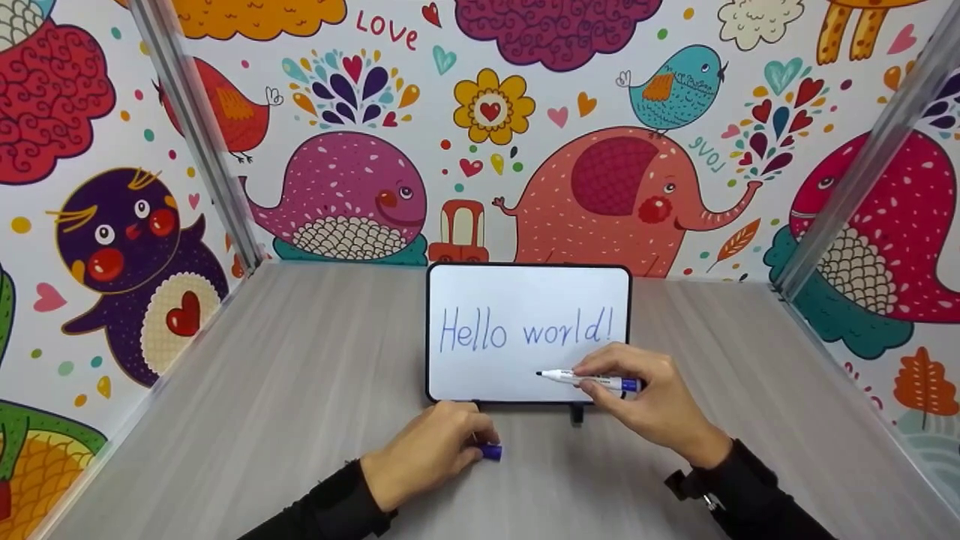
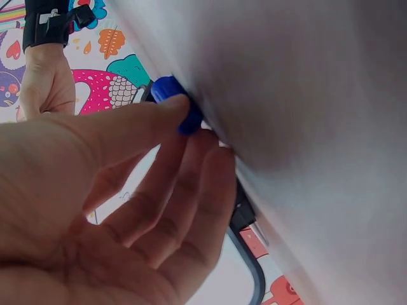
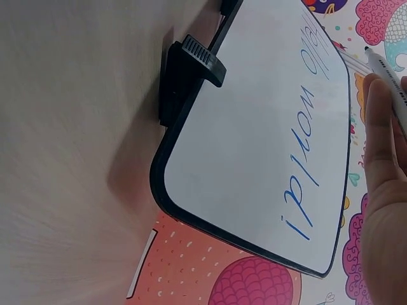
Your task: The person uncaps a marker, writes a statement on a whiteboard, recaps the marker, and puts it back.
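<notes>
A small whiteboard (image 1: 487,379) with a black frame stands upright and reads "Hello world!" in blue writing (image 1: 525,330). My right hand (image 1: 652,394) pinches a white marker (image 1: 559,376) between thumb and fingers, in front of the board's lower right part. Its uncapped dark tip points left, and a blue end shows behind the fingers. Below the board, my left hand (image 1: 431,450) holds a blue marker cap (image 1: 491,452) close over the table. In the left wrist view the thumb and fingertips lie against the cap (image 2: 168,89).
Black stand feet (image 3: 184,82) support the board's lower edge on the grey wood-grain table (image 1: 322,337). Walls with cartoon animals (image 1: 345,195) enclose the table at the back and sides, with metal posts (image 1: 202,135) at the corners.
</notes>
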